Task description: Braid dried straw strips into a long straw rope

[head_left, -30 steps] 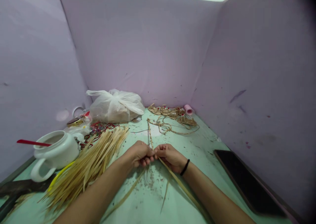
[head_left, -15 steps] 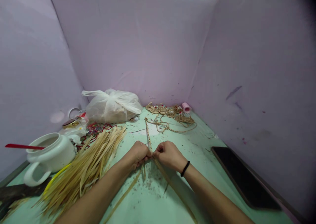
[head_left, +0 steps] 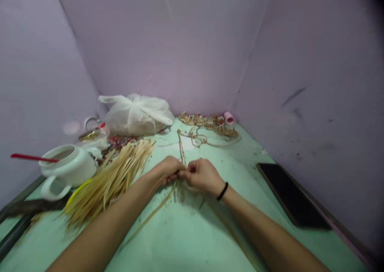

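My left hand (head_left: 167, 170) and my right hand (head_left: 201, 175) meet at the middle of the green table (head_left: 186, 240), both pinched shut on the near end of a plaited straw braid (head_left: 181, 146). The braid runs away from my fingers toward the back wall. Loose straw strips (head_left: 156, 212) trail from the pinch toward me, under and between my forearms. A black band circles my right wrist. The picture is somewhat blurred.
A bundle of dry straw strips (head_left: 112, 180) lies to the left, beside a white mug (head_left: 67, 170) holding a red stick. Behind are a white plastic bag (head_left: 136, 115), beads, coiled braid pieces (head_left: 210, 122) and a pink spool (head_left: 229, 117). A dark phone (head_left: 289, 194) lies right. Purple panels enclose the table.
Both hands stay pinched on the braid; the right hand has turned and worked the strips over. The view has tilted down a little, and the loose strips have shifted under my forearms.
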A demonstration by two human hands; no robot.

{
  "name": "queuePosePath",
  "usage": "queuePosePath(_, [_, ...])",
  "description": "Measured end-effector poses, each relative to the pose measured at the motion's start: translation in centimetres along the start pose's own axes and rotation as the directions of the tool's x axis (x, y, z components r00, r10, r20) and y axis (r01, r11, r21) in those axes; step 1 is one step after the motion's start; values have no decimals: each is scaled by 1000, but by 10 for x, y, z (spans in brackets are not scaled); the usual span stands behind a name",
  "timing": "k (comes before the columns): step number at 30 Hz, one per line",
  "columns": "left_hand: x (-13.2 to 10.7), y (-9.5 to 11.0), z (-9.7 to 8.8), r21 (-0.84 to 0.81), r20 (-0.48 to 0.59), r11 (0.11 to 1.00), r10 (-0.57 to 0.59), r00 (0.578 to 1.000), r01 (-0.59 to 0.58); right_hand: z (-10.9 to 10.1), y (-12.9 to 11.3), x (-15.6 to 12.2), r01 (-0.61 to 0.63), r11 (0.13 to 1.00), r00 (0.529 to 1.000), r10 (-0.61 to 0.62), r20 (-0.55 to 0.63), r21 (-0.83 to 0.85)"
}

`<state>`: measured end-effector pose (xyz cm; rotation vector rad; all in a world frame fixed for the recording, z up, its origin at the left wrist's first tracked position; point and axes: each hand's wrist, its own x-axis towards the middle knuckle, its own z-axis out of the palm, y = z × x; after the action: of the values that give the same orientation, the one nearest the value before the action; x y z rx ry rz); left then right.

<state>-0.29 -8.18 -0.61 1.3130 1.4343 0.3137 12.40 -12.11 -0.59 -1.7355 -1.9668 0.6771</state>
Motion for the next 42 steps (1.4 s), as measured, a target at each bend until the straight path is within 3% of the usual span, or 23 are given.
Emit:
queuePosePath(2, [1, 0, 0, 30, 11, 998, -48, 999, 48, 0, 7, 3, -13, 994, 1000, 16, -24, 105])
queuePosePath(5, [9, -1, -3, -82, 91, 997, 17, 996, -9, 1, 17, 10, 40, 969, 988, -2, -151, 245])
queuePosePath(8, [13, -2, -5, -121, 175, 993, 38, 984, -17, -3, 20, 16, -51, 897, 985, 117, -126, 439])
queuePosePath(12, [8, -1, -3, -106, 177, 994, 49, 983, -30, -10, 15, 16, -280, 720, 954, 280, 104, 635])
queuePosePath(15, [5, -1, -2, -91, 111, 995, 56, 992, -46, -10, 7, 11, -387, 591, 922, 220, 319, 708])
queuePosePath(17, [4, 0, -2, -90, 89, 993, 79, 993, -71, -8, 4, 8, -418, 551, 903, 169, 395, 722])
queuePosePath(20, [3, 0, -4, -64, 98, 993, 105, 990, -99, -4, 4, 8, -413, 599, 901, 159, 404, 686])
queuePosePath(24, [3, -1, -8, 16, 126, 990, 139, 982, -142, 5, 11, 11, -314, 741, 945, 183, 271, 594])
queuePosePath(28, [1, -3, -7, 169, 75, 971, 159, 984, -169, 14, 16, 13, -267, 825, 961, 194, 195, 498])
queuePosePath(34, [-4, -4, -6, 398, 4, 861, 343, 939, -316, 18, 13, 13, -225, 853, 973, 173, 151, 471])
queuePosePath(39, [-16, 5, -11, 514, -58, 828, 295, 954, -224, 15, 14, 13, -219, 810, 972, 134, 191, 544])
queuePosePath(42, [-26, 9, -3, 532, -106, 827, 277, 955, -181, 15, 13, 12, -243, 756, 966, 130, 225, 608])
